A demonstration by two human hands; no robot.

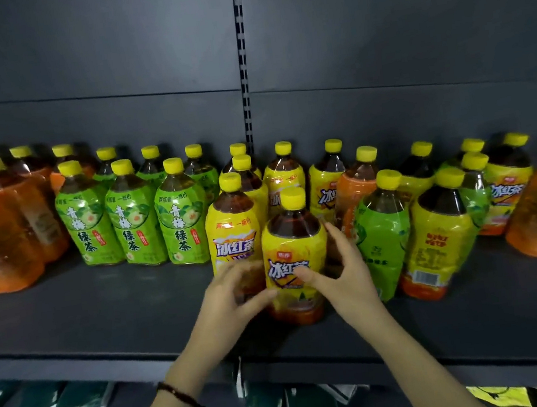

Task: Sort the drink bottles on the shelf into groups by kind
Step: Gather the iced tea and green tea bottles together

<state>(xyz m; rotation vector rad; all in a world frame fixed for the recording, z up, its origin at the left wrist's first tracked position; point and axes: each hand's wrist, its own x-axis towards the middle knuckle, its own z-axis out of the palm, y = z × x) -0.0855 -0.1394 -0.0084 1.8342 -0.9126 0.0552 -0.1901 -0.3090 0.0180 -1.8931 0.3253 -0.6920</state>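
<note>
You grip the yellow bottle (296,254) at the front of the shelf (104,313) with both hands. Your right hand (341,272) has its thumb on the label and fingers curled behind. Your left hand (238,292) is blurred, its fingers curled at the other side. The bottle stands upright beside its twin (233,228), likely to join that group. It is capped and holds dark tea. To the right, the kinds are mixed.

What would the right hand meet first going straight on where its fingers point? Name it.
Probably the orange-label bottle behind the right hand, which grips the front yellow-label bottle; depth is unclear.
</note>
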